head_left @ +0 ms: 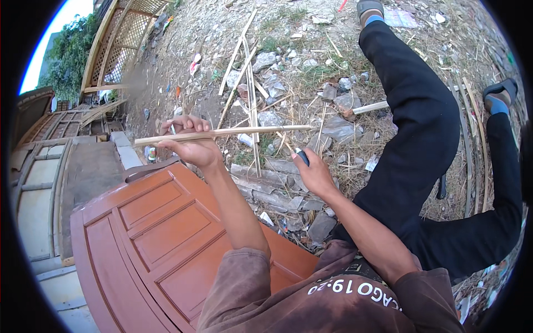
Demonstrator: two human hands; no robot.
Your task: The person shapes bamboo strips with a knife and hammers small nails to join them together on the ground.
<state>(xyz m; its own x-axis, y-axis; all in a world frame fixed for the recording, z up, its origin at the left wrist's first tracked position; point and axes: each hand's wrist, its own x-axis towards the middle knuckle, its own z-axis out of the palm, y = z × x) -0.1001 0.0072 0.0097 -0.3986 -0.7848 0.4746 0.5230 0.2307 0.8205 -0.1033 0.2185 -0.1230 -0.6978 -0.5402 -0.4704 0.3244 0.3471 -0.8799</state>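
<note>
My left hand is closed around a long pale strip of wood or bamboo, held nearly level across the middle of the view. A small shiny bit shows by its fingers; I cannot tell what it is. Below the strip's right end, my right hand grips a dark-handled tool, which looks like a knife. Something thin runs from the handle up to the strip, too small to tell as blade or shaving.
Under my left arm lies a red-brown panelled door. Stones, litter and loose wooden strips cover the rough ground ahead. My legs in black trousers stretch out to the right. Lattice panels stand at the far left.
</note>
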